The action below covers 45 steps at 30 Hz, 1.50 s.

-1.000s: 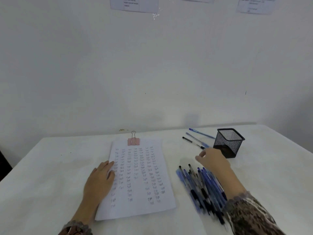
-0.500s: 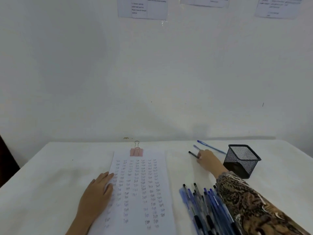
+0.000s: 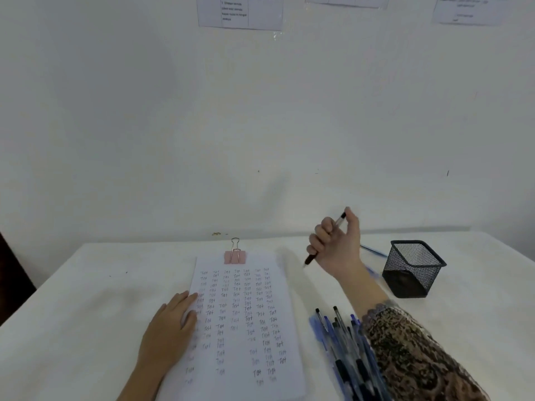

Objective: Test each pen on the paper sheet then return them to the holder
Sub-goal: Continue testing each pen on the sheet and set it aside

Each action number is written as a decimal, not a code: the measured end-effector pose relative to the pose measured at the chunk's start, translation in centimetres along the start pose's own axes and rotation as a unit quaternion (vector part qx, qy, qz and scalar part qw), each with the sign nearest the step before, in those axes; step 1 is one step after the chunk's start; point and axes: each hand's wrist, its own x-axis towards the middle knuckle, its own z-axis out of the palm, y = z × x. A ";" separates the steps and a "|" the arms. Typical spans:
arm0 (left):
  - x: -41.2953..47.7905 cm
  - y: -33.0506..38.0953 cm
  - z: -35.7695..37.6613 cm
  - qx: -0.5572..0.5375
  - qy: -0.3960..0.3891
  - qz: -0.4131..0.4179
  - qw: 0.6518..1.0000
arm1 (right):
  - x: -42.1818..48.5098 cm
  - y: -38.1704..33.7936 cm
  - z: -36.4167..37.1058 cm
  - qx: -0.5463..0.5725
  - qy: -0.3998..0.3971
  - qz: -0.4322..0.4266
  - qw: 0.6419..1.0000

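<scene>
Now your right hand (image 3: 337, 244) is lifted, fingers curled around a black pen (image 3: 325, 239), tip slanting down-left toward the paper sheet (image 3: 246, 322). Your left hand (image 3: 169, 328) lies flat on it.

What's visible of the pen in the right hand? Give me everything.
The pen is a slim stick pen with a clear barrel, a dark end at the top and a dark lower section tapering to the tip. The right hand holds it in curled fingers, which hide its middle. It is held tilted above the table, top end by the thumb, tip pointing down-left just right of the paper sheet. Nothing else touches it. Ink colour cannot be told.
</scene>
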 end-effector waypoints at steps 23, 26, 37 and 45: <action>-0.2 -0.2 0.0 0.009 0.001 0.012 1.000 | -9.8 12.3 -1.7 -0.076 0.122 -0.003 0.990; -0.3 0.0 -0.1 0.014 0.003 0.016 1.000 | -10.9 12.6 -2.4 -0.196 0.102 -0.051 0.974; -0.5 0.0 -0.1 0.011 0.003 0.014 1.000 | -11.5 13.9 -3.0 -0.346 0.133 -0.104 0.923; -0.4 0.0 -0.1 0.017 0.003 0.017 1.000 | -11.8 13.8 -2.5 -0.402 0.106 -0.097 0.904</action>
